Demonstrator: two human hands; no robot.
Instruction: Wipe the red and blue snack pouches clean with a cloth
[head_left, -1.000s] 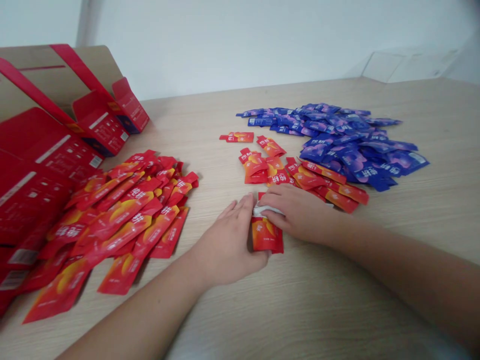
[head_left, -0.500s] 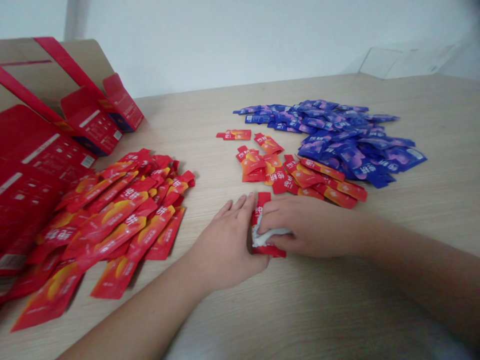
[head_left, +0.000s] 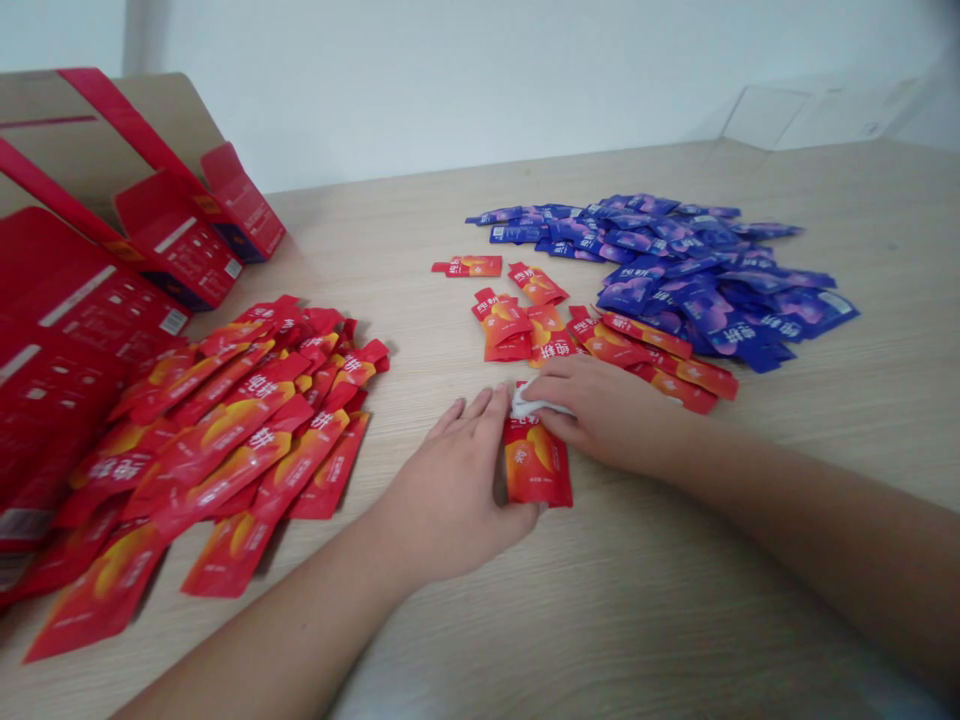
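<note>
- Pale wood-look table [head_left: 487,650], white wall [head_left: 450,90] behind its far edge.
- Right hand [head_left: 607,410]: fingers pinched on a bunched white cloth [head_left: 541,393], pressed against the far end of one red sachet [head_left: 536,460].
- Left hand [head_left: 457,485]: laid along the sachet's left side, fingers extended, thumb by its near end. Bracing it, I'd say; not clenched.
- That sachet lies flat, printed face up, well short of the far edge.
- Status: one piece in work, looks mid-wipe. Can't confirm the face is finished.
- Just beyond the hands, toward the far edge: small loose red group [head_left: 551,345], its right end against the blue pile [head_left: 667,250].
- Blue pile spreads toward the far right corner, neither hand on it.
- Left side: big red heap [head_left: 247,400]. If that's the input, most of the reds are left; frame doesn't prove which group is done.
- Beyond the heap, left: red boxes [head_left: 180,245], flaps up, by a cardboard carton [head_left: 165,110]. Can't see inside, so no packing count.
</note>
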